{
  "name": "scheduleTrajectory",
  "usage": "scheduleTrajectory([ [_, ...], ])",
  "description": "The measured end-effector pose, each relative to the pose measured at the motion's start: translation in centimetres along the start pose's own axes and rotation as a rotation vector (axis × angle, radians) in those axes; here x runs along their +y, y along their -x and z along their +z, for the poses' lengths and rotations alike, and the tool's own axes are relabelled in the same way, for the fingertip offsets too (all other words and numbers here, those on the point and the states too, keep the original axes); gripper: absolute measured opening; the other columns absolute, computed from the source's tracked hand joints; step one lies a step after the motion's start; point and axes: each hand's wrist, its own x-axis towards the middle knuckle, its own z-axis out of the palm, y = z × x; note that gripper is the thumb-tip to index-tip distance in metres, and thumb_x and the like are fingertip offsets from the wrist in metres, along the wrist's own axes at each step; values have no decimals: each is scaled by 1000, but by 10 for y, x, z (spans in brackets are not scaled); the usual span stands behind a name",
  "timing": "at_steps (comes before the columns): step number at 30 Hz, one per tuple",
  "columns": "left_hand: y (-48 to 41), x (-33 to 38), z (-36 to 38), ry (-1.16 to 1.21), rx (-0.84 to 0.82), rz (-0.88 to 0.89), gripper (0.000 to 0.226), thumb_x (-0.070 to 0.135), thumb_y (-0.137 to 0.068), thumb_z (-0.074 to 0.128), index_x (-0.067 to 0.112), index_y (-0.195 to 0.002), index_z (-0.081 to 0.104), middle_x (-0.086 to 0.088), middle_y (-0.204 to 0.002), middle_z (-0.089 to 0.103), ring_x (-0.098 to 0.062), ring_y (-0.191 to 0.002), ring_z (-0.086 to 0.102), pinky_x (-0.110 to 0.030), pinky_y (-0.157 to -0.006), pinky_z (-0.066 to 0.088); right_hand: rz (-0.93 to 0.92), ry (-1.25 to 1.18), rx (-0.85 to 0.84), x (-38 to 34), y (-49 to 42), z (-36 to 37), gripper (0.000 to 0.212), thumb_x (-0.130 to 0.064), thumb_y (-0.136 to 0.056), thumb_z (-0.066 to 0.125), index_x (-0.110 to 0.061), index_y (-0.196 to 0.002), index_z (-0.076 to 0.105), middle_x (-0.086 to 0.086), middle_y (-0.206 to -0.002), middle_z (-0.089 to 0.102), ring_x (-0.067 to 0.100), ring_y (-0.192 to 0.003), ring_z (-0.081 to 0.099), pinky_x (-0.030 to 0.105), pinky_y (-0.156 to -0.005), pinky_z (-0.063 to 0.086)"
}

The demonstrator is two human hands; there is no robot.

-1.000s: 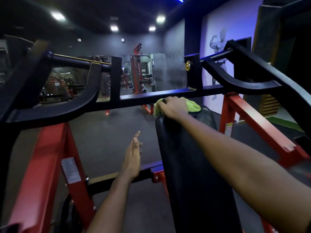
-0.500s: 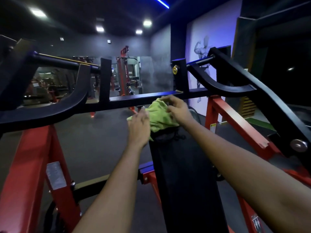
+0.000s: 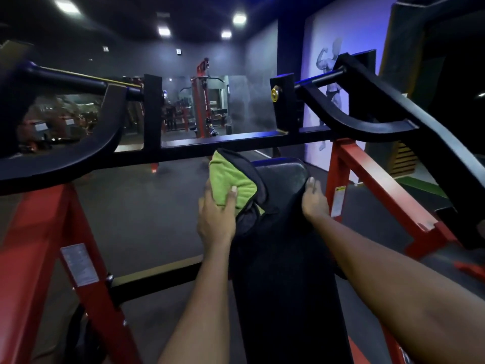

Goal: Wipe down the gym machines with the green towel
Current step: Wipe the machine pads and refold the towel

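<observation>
- Pressing the green towel (image 3: 232, 179) against the upper left edge of the black pad (image 3: 286, 271), the left hand (image 3: 216, 216) lays its thumb over the cloth with its fingers behind. This grip is closed round the towel.
- The towel sits bunched at the pad's top left corner, just under the black crossbar (image 3: 236, 141). A dark fold of fabric runs along its right side against the pad.
- The right hand (image 3: 313, 199) clasps the pad's right edge near the top, thumb on the front face, fingers out of sight behind. Its grip is closed round the pad and carries no cloth.
- Both forearms reach forward, one on either side of the pad, which slopes up and away from the camera.
- The pad belongs to a machine (image 3: 372, 177) with red legs and curved black arms rising left and right.
- A white label (image 3: 78, 265) is stuck on the near left red leg.
- Beyond the crossbar, a wall mirror (image 3: 236, 106) shows more red equipment, and ceiling lights (image 3: 239, 19) glow above.
</observation>
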Motion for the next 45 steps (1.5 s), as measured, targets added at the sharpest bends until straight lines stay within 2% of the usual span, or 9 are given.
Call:
scheduleTrajectory([
  [7, -48, 40, 5, -120, -172, -83, 91, 89, -71, 47, 31, -140, 40, -13, -135, 56, -41, -122, 54, -51, -101, 44, -92, -43, 13, 10, 0, -1, 58, -45, -111, 16, -5, -150, 35, 31, -146, 48, 49, -135, 44, 48, -108, 34],
  [16, 4, -18, 20, 93, 104, 50, 55, 52, -97, 52, 37, -148, 41, 4, -134, 55, -11, -117, 51, -34, -99, 42, -158, -30, 20, 20, -9, 6, 48, -50, -109, 15, -14, -125, 43, 27, -122, 61, 46, -114, 58, 43, -85, 37],
  [20, 49, -78, 9, 246, 73, -32, 48, 56, -86, 52, 29, -124, 62, 1, -117, 67, -22, -110, 61, -50, -99, 48, -175, -21, 6, 23, -8, 3, 47, -49, -110, 16, -13, -125, 42, 25, -116, 61, 45, -111, 59, 42, -83, 37],
  [24, 40, -91, -25, 405, 152, -35, 28, 53, -87, 59, 36, -107, 65, 3, -107, 69, -19, -102, 66, -50, -96, 53, -191, -3, 6, 25, -9, 3, 46, -50, -109, 14, -15, -120, 42, 19, -104, 59, 44, -106, 60, 44, -83, 40],
  [28, 10, -56, -41, 505, 125, 26, 33, 46, -98, 53, 31, -127, 56, 12, -115, 65, 3, -105, 62, -31, -101, 49, -198, 0, 12, 25, -7, 3, 47, -51, -109, 14, -16, -122, 42, 21, -106, 60, 44, -106, 60, 46, -85, 42],
  [32, -20, -11, -5, 262, -103, 168, 70, 72, -90, 39, 43, -153, 31, 2, -149, 44, -17, -135, 46, -38, -116, 35, -207, -13, 10, 24, -7, 4, 46, -50, -109, 15, -15, -123, 41, 26, -115, 62, 45, -108, 60, 50, -91, 44],
  [35, -25, 22, 21, -21, -62, 75, 84, 82, -82, 44, 51, -154, 15, -5, -147, 41, -32, -132, 48, -48, -106, 43, -213, -20, 9, 26, -11, 4, 46, -50, -109, 14, -16, -122, 41, 25, -114, 62, 44, -108, 60, 51, -92, 45],
  [39, -1, -3, 25, -77, 116, 150, 72, 59, -89, 55, 42, -153, 26, -1, -145, 49, -29, -126, 53, -50, -98, 49, -210, -30, 33, 26, -12, 8, 46, -48, -110, 14, -14, -124, 42, 26, -114, 62, 45, -108, 60, 47, -87, 43],
  [45, 51, -65, 30, 186, 70, 48, 61, 54, -91, 49, 32, -147, 41, 0, -139, 58, -22, -126, 56, -46, -105, 46, -203, -7, 54, 26, -8, 9, 48, -46, -110, 15, -10, -128, 42, 29, -118, 61, 45, -110, 59, 44, -84, 38],
])
